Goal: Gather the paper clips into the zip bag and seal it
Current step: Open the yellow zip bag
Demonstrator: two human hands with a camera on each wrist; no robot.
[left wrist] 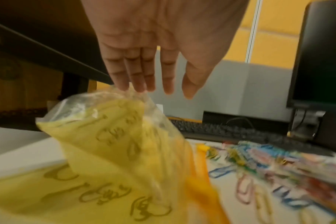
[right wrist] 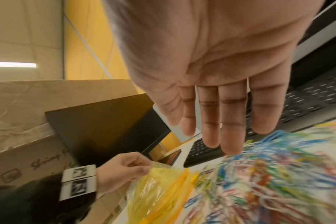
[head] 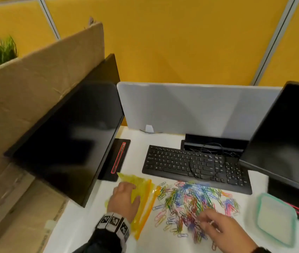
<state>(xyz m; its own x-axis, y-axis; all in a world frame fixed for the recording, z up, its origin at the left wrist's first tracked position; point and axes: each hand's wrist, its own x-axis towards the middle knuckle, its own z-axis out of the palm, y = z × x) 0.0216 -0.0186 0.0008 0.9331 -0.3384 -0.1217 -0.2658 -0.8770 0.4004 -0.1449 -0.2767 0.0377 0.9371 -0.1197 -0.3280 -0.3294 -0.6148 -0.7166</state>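
Observation:
A yellow zip bag (head: 142,182) with an orange zip strip lies left of a spread pile of coloured paper clips (head: 190,199) on the white desk (head: 83,221). My left hand (head: 125,196) is on the bag. In the left wrist view its fingertips (left wrist: 138,88) meet a raised fold of the bag (left wrist: 115,144). The right wrist view shows that hand (right wrist: 125,168) pinching the bag's corner (right wrist: 163,186). My right hand (head: 214,221) hovers over the near edge of the pile, fingers straight (right wrist: 220,128), tips at the clips (right wrist: 269,174). It holds nothing.
A black keyboard (head: 196,165) with a loose cable lies just behind the clips. A tilted dark monitor (head: 68,139) overhangs the left side and another monitor (head: 287,136) stands at right. A teal-rimmed lidded container (head: 274,218) sits right of the pile. Cardboard (head: 26,84) stands at far left.

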